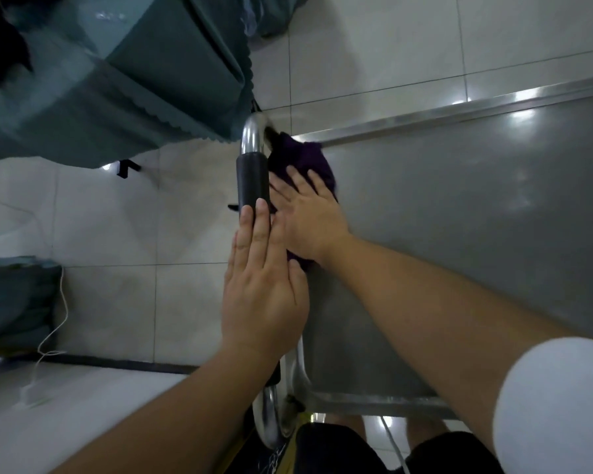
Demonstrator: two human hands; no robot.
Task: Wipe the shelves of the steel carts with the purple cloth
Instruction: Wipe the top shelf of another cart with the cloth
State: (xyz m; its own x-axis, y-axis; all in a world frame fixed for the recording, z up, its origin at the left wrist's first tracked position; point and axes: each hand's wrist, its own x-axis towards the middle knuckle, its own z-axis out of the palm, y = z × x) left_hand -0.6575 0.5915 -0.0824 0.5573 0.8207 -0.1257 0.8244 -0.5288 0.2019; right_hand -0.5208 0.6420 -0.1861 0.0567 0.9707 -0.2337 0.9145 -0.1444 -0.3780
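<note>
Right hand (305, 213) lies flat, fingers spread, pressing the purple cloth (302, 162) onto the steel cart shelf (459, 206) at its far-left corner, just beside the black-sleeved handle (253, 181). Left hand (264, 289) rests with straight fingers along that handle. Green fabric (134, 83) hangs far left over the tiled floor (117, 234).

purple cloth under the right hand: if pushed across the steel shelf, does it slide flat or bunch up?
Likely bunches: the purple cloth already lies crumpled under the flat right hand. Looks soft and light, so probably floppy if lifted. The top shelf looks smooth and glossy, so it should slide easily.
</note>
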